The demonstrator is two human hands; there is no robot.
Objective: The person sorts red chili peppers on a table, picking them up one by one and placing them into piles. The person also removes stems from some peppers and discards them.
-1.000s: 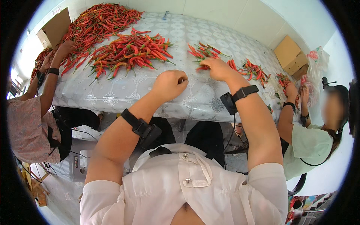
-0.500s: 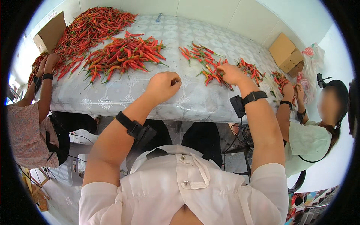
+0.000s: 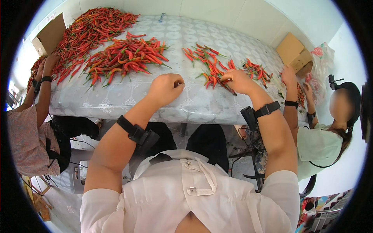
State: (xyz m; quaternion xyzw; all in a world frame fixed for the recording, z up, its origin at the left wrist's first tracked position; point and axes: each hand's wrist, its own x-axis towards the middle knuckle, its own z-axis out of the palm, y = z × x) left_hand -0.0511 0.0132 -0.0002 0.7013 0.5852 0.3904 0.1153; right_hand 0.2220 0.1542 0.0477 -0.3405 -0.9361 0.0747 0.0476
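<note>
My left hand [image 3: 168,89] is curled closed above the near part of the table, to the right of a mid-sized heap of red chili peppers [image 3: 126,56]. Whatever its fingers may hold is hidden. At the near right side of a smaller, loose group of chili peppers [image 3: 211,66], my right hand [image 3: 239,81] has its thumb and fingers pinched on a red chili pepper. Just beyond that hand lies another small group of chili peppers [image 3: 256,72]. Both my wrists wear black straps with small boxes.
A patterned, plastic-covered table [image 3: 175,46] spans the view. A large chili pile [image 3: 97,31] rises at far left beside a cardboard box [image 3: 50,35]. Co-workers reach in from both sides. Another cardboard box [image 3: 290,48] and a clear plastic bag [image 3: 322,64] stand at right.
My right hand has shifted slightly nearer and to the left over the loose chili peppers. My left hand stays curled. The right co-worker's hand has moved up from their peppers, toward the box.
</note>
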